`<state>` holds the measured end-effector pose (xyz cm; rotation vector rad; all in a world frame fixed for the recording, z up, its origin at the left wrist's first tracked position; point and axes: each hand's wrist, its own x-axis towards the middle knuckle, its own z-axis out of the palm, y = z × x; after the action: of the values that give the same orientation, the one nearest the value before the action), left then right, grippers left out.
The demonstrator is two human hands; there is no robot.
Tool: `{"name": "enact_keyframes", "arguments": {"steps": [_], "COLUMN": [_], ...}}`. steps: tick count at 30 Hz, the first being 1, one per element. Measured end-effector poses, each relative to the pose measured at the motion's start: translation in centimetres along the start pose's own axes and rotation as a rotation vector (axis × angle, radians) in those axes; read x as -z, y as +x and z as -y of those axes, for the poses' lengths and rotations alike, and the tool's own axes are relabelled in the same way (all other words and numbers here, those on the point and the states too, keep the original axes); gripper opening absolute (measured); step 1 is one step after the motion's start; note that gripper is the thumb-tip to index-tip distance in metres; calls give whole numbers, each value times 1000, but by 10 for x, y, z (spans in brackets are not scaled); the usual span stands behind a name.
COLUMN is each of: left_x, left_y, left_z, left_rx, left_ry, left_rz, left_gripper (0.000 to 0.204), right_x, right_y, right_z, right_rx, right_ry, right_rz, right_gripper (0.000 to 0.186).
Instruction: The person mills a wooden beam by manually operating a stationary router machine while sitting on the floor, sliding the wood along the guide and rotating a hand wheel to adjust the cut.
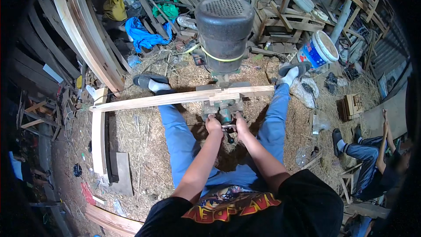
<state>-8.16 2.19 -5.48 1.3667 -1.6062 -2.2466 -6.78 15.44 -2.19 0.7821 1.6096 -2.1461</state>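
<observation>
Both arms reach forward between my knees to a metal handwheel (228,127) with a dark knob, low on the near side of a woodworking machine. My left hand (213,124) is closed on the wheel's left side. My right hand (240,124) grips its right side. Above them, a long pale wooden beam (164,100) lies crosswise on the machine's bed, with a shorter wood piece (224,97) against its near side. A large dark upright motor (225,35) with a perforated cap and a yellow band rises behind the beam and hides the tool's upper part.
The beam's left end rests over a wooden stand (99,138). Long curved boards (83,35) lean at the far left. A white and blue bucket (318,50) lies tilted at the far right. Shavings (144,149) cover the floor. Another person (372,158) sits at the right.
</observation>
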Motion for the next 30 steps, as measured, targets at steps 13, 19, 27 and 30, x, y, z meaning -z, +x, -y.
{"name": "enact_keyframes", "arguments": {"steps": [13,19,27,30], "left_x": [64,73,0,-46], "left_y": [-89,-134,-267,-281], "left_z": [-47,-79,-357,-440], "left_rx": [-920,-954,-1784,-2153], "left_ry": [632,590,174,161], "left_rz": [165,234,327,92], "left_gripper": [30,22,25,26], "right_x": [49,50,40,13], "right_y": [-14,-5,12,-5], "right_z": [-4,3,119,204], "right_rx": [76,102,323,522], "right_ry": [43,53,-18,-123], "right_rz": [39,-91,29,67], "right_gripper": [23,19,20,20]}}
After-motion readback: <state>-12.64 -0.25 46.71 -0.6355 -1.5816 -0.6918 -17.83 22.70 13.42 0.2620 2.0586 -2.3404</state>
